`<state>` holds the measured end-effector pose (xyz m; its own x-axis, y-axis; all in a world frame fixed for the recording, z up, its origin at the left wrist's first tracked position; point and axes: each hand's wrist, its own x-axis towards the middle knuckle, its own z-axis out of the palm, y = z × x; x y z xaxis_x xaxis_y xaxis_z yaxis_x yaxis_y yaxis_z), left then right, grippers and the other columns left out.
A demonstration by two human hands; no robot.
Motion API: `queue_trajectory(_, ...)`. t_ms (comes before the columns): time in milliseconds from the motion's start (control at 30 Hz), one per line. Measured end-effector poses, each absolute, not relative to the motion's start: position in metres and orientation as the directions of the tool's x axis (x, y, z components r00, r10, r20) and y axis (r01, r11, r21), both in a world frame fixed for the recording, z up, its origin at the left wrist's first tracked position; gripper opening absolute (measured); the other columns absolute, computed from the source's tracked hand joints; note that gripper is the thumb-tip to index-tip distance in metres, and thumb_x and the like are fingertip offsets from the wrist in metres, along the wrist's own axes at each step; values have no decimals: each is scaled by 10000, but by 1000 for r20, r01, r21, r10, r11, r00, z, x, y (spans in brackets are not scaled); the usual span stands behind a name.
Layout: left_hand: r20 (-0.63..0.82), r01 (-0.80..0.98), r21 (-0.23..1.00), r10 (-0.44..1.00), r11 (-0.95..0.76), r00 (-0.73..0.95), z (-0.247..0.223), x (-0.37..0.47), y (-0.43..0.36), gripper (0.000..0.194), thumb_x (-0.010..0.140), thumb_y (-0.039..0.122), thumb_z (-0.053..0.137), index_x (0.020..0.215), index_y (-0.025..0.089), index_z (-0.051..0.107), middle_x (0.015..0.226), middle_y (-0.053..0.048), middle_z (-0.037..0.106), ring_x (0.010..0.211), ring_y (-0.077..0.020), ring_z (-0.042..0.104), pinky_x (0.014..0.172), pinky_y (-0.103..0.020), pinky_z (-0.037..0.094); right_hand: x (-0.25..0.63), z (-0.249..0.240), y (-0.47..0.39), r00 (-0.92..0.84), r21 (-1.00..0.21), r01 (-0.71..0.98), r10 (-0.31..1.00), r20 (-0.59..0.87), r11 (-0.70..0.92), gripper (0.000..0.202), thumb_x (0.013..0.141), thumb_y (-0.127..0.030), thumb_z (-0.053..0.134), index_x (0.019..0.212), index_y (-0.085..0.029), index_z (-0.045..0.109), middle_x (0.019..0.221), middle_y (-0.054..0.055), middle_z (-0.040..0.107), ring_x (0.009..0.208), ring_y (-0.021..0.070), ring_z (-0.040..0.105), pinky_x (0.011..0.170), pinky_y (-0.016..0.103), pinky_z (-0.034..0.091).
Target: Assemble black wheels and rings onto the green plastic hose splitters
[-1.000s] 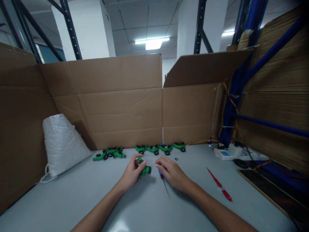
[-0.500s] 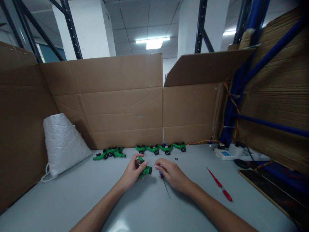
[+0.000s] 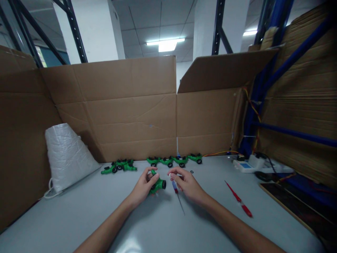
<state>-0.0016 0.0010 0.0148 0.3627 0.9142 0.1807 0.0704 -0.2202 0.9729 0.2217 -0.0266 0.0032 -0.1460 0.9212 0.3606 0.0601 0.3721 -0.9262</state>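
My left hand (image 3: 143,185) is closed around a green plastic fitting (image 3: 157,185) with a black round end facing right. Its fingers hide part of the piece. To the right, my right hand (image 3: 185,182) pinches the upper end of a thin screwdriver (image 3: 174,187) with a clear, blue and red handle. Something small and white shows at the fingertips; it may be the handle's end. The shaft points down toward me, apart from the fitting. Behind my right hand a small black ring (image 3: 192,172) lies on the grey table (image 3: 147,225).
Green pieces with black round parts form a heap (image 3: 119,166) at back left and a row (image 3: 173,161) at back centre. A red screwdriver (image 3: 238,199) lies at right. Beyond are a power strip (image 3: 247,167), a dark panel (image 3: 286,207), a white bag (image 3: 70,160) and cardboard walls (image 3: 131,116).
My right fingers have opened up slightly and show more of the screwdriver's handle. The green fitting has turned a little in my left hand. The view has shifted slightly.
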Motion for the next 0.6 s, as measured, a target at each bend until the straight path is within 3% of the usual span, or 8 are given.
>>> queue_trajectory(600, 119, -83, 992, 923, -95, 365, 13, -3, 5, 710, 864, 645, 734, 1356, 180, 522, 739, 33, 585, 556, -146, 636, 436, -202, 435, 218, 2, -21, -120, -952, -121, 947, 297, 283, 409, 834, -578, 727, 948, -204, 607, 796, -13, 634, 417, 53, 393, 412, 214, 282)
